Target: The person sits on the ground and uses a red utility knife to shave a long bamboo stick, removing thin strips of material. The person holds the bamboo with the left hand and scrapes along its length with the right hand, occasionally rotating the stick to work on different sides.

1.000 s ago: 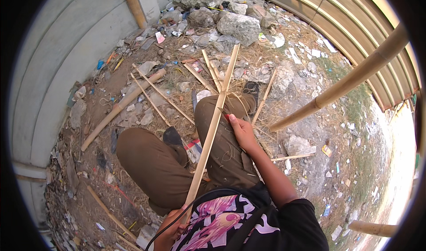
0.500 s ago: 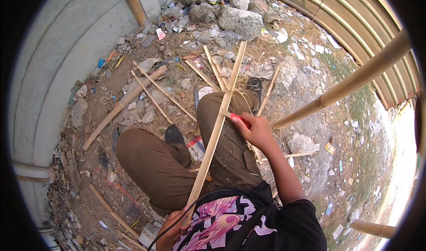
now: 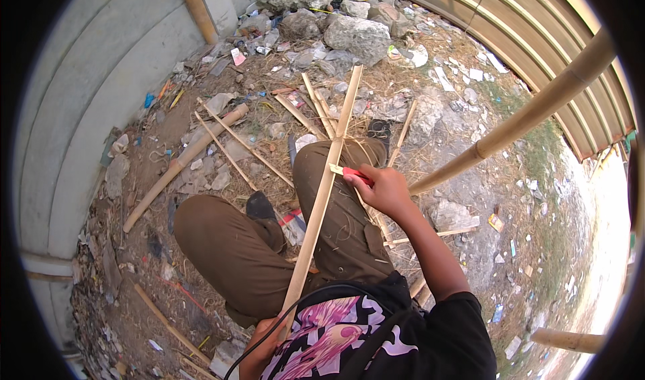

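Note:
A long split bamboo strip [image 3: 322,199] slants up from my lap, across my raised right thigh, to its far end beyond the knee. My left hand [image 3: 267,340] is closed around its near end, partly hidden by a black cable [image 3: 269,329] and my shirt. In my right hand [image 3: 386,188] is a red-handled knife [image 3: 355,175], its fingers wrapped round the handle. The pale blade lies across the strip just short of the knee. Thin shavings [image 3: 344,229] cling to my brown trouser leg.
More bamboo strips [image 3: 300,115] lie beyond my knees, and a round bamboo pole [image 3: 181,165] rests at the left. A thick bamboo pole [image 3: 497,141] slants on the right. Rocks [image 3: 356,34] and litter stand near the grey wall [image 3: 101,91] and corrugated metal fence [image 3: 537,37].
The knife has turned slightly, and more of its pale blade shows across the strip. My left hand keeps its grip. The whole view has shifted a little.

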Demonstrator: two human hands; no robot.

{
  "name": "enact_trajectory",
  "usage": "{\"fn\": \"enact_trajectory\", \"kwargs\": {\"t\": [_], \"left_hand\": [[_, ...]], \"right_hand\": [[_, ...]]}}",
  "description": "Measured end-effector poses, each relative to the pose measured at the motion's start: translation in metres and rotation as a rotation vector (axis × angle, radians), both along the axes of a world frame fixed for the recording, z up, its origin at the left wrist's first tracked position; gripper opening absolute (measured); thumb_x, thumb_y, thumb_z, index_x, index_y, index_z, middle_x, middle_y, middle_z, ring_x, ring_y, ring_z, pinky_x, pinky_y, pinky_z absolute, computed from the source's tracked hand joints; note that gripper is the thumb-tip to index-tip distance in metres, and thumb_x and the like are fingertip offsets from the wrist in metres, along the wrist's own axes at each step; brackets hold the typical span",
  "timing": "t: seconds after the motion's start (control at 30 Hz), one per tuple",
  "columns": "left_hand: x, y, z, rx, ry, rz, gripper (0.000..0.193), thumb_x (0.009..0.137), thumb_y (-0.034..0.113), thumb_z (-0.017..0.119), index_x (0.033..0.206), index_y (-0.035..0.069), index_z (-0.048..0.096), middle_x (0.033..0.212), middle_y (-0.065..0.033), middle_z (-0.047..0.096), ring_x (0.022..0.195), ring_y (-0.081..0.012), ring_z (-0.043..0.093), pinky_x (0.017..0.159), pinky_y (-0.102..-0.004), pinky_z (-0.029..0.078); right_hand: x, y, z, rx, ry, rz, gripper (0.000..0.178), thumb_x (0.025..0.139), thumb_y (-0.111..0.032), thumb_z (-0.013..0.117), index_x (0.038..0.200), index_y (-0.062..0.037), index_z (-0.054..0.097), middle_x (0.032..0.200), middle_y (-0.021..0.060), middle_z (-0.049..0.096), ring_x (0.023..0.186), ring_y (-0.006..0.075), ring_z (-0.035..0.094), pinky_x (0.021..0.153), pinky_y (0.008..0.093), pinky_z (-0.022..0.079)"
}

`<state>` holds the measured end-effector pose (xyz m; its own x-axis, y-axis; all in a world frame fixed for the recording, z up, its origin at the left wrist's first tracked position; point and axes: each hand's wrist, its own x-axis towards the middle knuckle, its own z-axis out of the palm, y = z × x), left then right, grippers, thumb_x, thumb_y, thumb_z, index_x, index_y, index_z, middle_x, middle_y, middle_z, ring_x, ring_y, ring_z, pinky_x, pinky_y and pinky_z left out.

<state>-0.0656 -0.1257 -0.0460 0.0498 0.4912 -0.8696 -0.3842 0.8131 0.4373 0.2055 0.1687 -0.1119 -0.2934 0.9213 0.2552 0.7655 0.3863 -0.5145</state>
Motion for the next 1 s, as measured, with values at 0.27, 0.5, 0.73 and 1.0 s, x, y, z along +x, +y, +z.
{"fn": "enact_trajectory", "kwargs": {"t": [0.27,0.5,0.73,1.0], "left_hand": [[-0.001,0.000,-0.001,0.008,-0.047,0.014,0.033,0.106,0.030,0.052,0.116,0.000,0.063,0.094,-0.0047,0.069,0.076,-0.0115,0.069,0.062,-0.0267,0.055],[0.001,-0.001,-0.003,0.008,0.078,0.007,0.032,0.105,0.033,0.053,0.102,0.003,0.066,0.081,-0.0014,0.065,0.063,-0.0071,0.061,0.053,-0.0230,0.048],[-0.014,-0.001,-0.011,-0.070,-0.059,0.002,0.047,0.104,0.044,0.051,0.077,0.006,0.055,0.053,0.0013,0.044,0.038,-0.0031,0.031,0.035,-0.0193,0.022],[-0.032,0.000,-0.020,-0.125,-0.356,0.019,0.047,0.105,0.045,0.047,0.080,0.005,0.052,0.053,0.0034,0.041,0.038,-0.0028,0.031,0.034,-0.0188,0.022]], "right_hand": [[-0.005,0.007,-0.004,0.021,0.031,-0.011,0.041,0.090,-0.051,0.066,0.085,-0.0114,0.073,0.059,0.0105,0.063,0.057,0.0337,0.065,0.052,0.0435,0.050],[-0.005,0.045,-0.014,-0.115,0.274,-0.144,0.056,0.096,-0.056,0.058,0.080,-0.0032,0.064,0.052,0.0099,0.052,0.041,0.0218,0.047,0.044,0.0365,0.037],[-0.006,0.034,-0.010,-1.485,1.214,0.114,0.066,0.100,-0.067,0.035,0.074,-0.0090,0.051,0.049,-0.0052,0.035,0.035,0.0082,0.029,0.034,0.0257,0.022],[-0.019,0.000,-0.001,-0.296,0.375,0.011,0.053,0.097,-0.050,0.059,0.080,-0.0002,0.066,0.056,0.0125,0.058,0.050,0.0282,0.056,0.051,0.0404,0.042]]}}
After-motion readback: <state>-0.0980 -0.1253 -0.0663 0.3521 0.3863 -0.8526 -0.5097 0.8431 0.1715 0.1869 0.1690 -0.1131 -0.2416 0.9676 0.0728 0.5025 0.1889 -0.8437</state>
